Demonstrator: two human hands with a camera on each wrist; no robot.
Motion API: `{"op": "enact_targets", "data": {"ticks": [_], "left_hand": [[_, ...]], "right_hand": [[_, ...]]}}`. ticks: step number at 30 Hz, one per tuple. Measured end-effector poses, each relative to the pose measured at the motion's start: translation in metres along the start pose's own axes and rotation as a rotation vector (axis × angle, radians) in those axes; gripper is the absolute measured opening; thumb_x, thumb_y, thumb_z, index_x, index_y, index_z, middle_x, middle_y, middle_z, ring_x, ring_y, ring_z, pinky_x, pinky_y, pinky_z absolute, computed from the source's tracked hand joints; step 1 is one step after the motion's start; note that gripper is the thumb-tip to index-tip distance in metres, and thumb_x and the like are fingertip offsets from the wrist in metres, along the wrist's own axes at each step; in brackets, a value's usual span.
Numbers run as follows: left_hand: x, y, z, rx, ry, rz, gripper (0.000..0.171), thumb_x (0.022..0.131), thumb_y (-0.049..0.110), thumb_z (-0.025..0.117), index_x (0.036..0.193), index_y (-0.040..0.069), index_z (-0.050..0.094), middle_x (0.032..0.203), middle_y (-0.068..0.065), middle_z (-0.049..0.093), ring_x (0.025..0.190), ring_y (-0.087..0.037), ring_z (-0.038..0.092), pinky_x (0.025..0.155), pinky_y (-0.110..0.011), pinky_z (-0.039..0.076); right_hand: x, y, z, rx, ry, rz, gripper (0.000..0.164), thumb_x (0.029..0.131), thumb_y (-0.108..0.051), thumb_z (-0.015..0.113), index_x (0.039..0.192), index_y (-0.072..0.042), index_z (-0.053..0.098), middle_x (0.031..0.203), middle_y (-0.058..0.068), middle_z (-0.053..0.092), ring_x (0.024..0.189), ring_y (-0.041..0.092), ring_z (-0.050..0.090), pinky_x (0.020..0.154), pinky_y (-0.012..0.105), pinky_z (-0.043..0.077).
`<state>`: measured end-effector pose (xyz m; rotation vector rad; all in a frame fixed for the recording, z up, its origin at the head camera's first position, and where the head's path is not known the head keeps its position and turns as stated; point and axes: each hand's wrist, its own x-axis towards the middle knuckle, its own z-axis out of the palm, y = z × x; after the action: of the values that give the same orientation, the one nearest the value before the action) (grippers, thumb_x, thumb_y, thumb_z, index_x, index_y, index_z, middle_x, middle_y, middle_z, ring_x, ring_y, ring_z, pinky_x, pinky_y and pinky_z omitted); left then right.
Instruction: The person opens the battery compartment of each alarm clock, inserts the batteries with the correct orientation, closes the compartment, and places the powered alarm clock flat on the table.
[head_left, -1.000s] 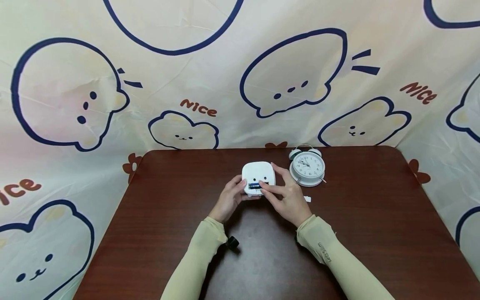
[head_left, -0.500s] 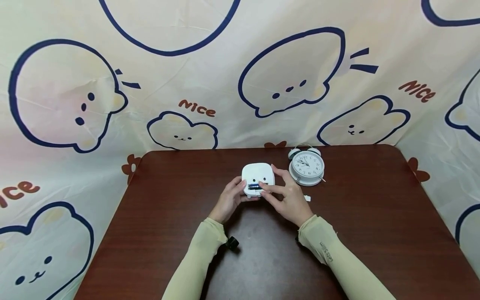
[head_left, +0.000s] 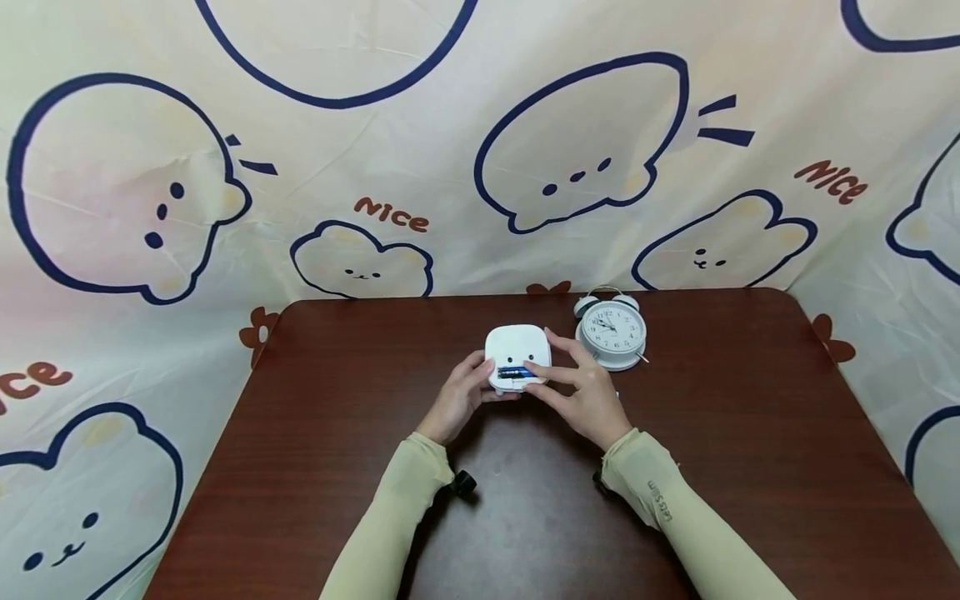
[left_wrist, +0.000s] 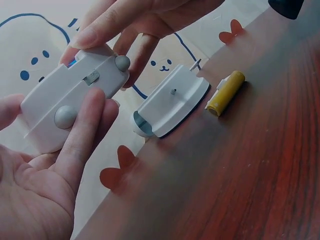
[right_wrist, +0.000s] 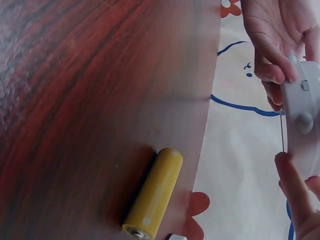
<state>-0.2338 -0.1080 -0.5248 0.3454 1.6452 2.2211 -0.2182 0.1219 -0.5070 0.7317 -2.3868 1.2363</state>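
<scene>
Both hands hold up a white rounded-square device (head_left: 517, 343) with its battery compartment uncovered. A dark-and-blue battery (head_left: 512, 373) shows in that compartment. My left hand (head_left: 459, 402) grips the device's left side, its thumb on the face with the compartment and other fingers beneath. My right hand (head_left: 587, 393) holds the right side, one finger at the upper corner, another over the battery's right end and the thumb at the lower edge. Two round knobs, one of them a grey foot (left_wrist: 65, 117), stick out of the underside in the left wrist view.
A white twin-bell alarm clock (head_left: 613, 327) stands at the table's back, right of the device. A yellow battery (right_wrist: 154, 194) lies on the brown table (head_left: 337, 433), with a small white piece (left_wrist: 219, 89) beside it. A patterned cloth (head_left: 450, 150) hangs behind.
My right hand has shifted slightly right, and its fingers uncover more of the battery. The small white piece is now mostly hidden behind that hand in the head view. The left hand keeps its hold.
</scene>
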Motion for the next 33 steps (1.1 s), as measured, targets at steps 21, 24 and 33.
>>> {"op": "enact_targets", "data": {"ticks": [21,24,33], "left_hand": [[-0.0003,0.0064,-0.0028,0.066,-0.016,-0.027,0.048,0.111,0.028,0.045,0.145,-0.005,0.041,0.117,-0.006,0.067,0.097,-0.017,0.075,0.094,-0.039,0.061],[-0.0003,0.0067,-0.0027,0.06,-0.018,-0.026,0.047,0.111,0.028,0.045,0.144,-0.005,0.041,0.117,-0.005,0.067,0.098,-0.016,0.074,0.094,-0.039,0.061],[-0.0023,0.0067,-0.0032,0.078,-0.016,-0.033,0.049,0.11,0.029,0.045,0.146,-0.004,0.041,0.117,-0.006,0.068,0.098,-0.016,0.075,0.095,-0.037,0.06]], "right_hand": [[0.0007,0.0,-0.0073,0.02,-0.025,0.02,0.041,0.081,-0.016,0.09,0.12,-0.017,0.079,0.152,0.009,0.056,0.133,0.029,0.06,0.105,0.049,0.053],[0.0003,0.0001,-0.0077,0.015,-0.025,0.024,0.041,0.08,-0.016,0.09,0.12,-0.017,0.079,0.152,0.008,0.056,0.134,0.029,0.059,0.105,0.048,0.053],[-0.001,0.0,-0.0064,0.008,-0.022,0.018,0.042,0.079,-0.016,0.091,0.119,-0.018,0.08,0.151,0.008,0.057,0.134,0.028,0.058,0.105,0.047,0.053]]}}
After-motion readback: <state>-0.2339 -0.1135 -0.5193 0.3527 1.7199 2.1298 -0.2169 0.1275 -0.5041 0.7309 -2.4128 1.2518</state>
